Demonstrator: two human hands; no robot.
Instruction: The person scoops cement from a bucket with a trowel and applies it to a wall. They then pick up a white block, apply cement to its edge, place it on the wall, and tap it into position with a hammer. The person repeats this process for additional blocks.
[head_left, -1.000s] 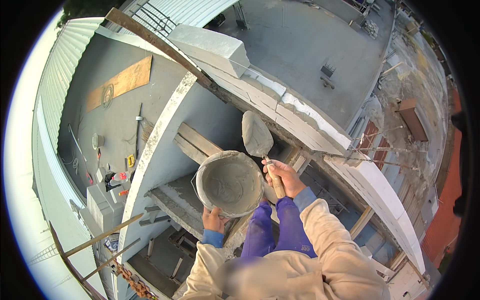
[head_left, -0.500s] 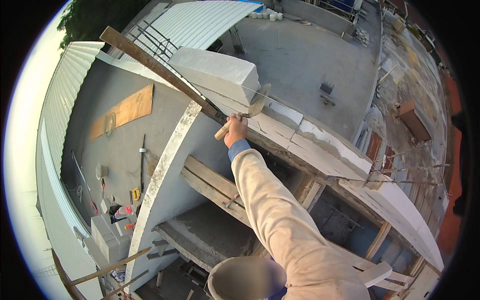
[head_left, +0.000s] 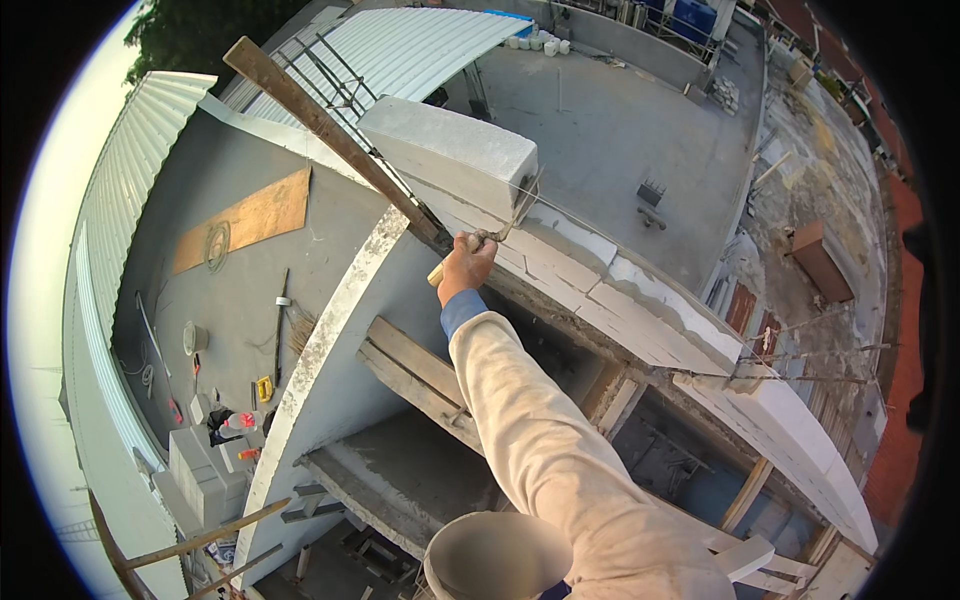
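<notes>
My right hand (head_left: 467,262) reaches out over the wall, its fingers wrapped round the wooden handle of a trowel (head_left: 435,272). The trowel's blade is tipped nearly edge-on against the end of a large white block (head_left: 450,148) lying on the wall top. Grey mortar (head_left: 570,232) coats the course of white blocks (head_left: 665,325) to the right of it. A wooden post (head_left: 325,130) stands just left of the hand. Below my arm is an open-topped pale bucket (head_left: 498,555). My left hand is out of sight.
Wooden planks (head_left: 420,375) span the gap beneath my arm. A curved wall edge (head_left: 325,370) runs along the left. Beyond it lie a plywood sheet (head_left: 245,220), tools and stacked blocks (head_left: 198,475). Thin bars (head_left: 820,355) stick out at the right.
The trowel blade has turned from showing its broad face to nearly edge-on at the block's end. My hand has rotated slightly, and the whole view has shifted a little.
</notes>
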